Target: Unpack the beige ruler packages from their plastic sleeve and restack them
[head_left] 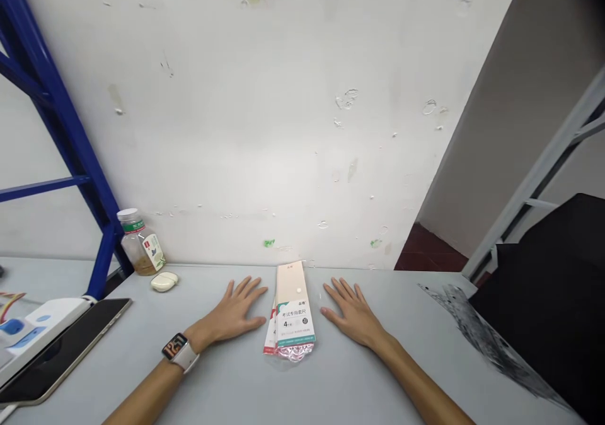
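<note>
My left hand (235, 311) lies flat on the grey table, fingers apart, with a smartwatch (174, 347) on its wrist. On the other side, my right hand (352, 311) also rests flat with its fingers spread. Between the two lies a packaged ruler set (295, 314) with a white and green label and a cream upper part. Partly hidden beneath it is a second package (270, 337) with a red-edged label. Clear plastic wrapping shows at their lower end. Neither hand touches the packages.
At the left stand a clear jar (142, 245) and a small cream case (164, 281). A tablet (66, 349) lies beside a white power strip (42, 327). A blue metal frame (61, 110) rises there. A black object (553, 305) covers the right edge, and a wall borders the table's back.
</note>
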Motion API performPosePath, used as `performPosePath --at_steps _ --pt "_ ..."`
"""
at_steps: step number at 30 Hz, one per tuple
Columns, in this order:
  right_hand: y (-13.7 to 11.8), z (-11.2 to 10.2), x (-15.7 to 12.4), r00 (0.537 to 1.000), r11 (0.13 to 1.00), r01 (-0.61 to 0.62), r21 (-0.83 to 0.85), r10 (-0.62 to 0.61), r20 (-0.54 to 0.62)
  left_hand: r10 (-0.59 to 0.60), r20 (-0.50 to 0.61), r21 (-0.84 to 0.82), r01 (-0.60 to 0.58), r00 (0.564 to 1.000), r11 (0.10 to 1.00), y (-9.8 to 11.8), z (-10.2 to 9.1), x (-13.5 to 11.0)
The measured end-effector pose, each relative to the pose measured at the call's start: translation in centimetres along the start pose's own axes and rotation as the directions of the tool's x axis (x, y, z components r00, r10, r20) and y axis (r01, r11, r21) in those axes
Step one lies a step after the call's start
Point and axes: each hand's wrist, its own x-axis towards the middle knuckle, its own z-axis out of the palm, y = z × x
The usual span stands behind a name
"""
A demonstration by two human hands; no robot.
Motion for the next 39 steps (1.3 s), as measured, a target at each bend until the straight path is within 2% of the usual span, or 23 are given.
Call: performPosePath --at_steps 5,11,22,27,34,39 --pt "-0.1 0.0 0.0 1.000 1.000 0.004 0.009 -0.004 -0.005 -0.027 -0.025 0.027 0.028 0.999 0.999 0.6 0.1 0.0" --pt "0.0 0.1 0.2 1.000 1.000 0.006 0.015 -0.006 -0.003 -0.080 -0.072 0.062 0.085 0.994 0.994 1.9 1.2 0.2" --pt "-0.1 0.4 0.1 1.000 1.000 0.003 0.004 -0.003 -0.015 -0.092 -0.166 0.065 0.104 0.982 0.992 2.3 2.0 0.4" --pt "-0.1 0.4 0.1 1.000 1.000 0.009 -0.016 -0.009 -0.006 -0.092 -0.155 0.069 0.104 0.984 0.992 2.1 1.7 0.3" --pt "-0.3 0.2 0.0 1.000 1.000 0.012 -0.006 -0.012 -0.007 -0.084 -0.070 0.064 0.089 0.994 0.994 2.1 0.7 -0.1" --pt "-0.2 0.3 0.0 1.000 1.000 0.013 0.013 -0.013 -0.011 -0.065 -0.113 0.068 0.073 0.991 0.995 1.8 1.0 -0.1"
